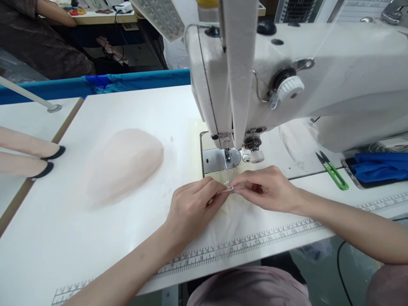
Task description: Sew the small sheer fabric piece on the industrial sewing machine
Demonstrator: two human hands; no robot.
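A thin, pale strip of fabric (230, 189) is stretched between my two hands, just in front of the sewing machine's needle plate (219, 160). My left hand (196, 204) has thumb and fingers closed on the strip's left part. From the other side, my right hand (267, 189) pinches it between thumb and fingertips. The presser foot (227, 156) is behind the hands, and the strip is apart from it. Fine detail of the strip is too small to make out, and the fingers partly cover it.
The white sewing machine head (299, 68) overhangs the table. A soft, pale pinkish piece (134, 161) lies left. Green-handled thread snips (333, 171) and a blue cloth (381, 165) lie right. A printed ruler (242, 246) runs along the front edge. Another person's arm (57, 13) shows upper left.
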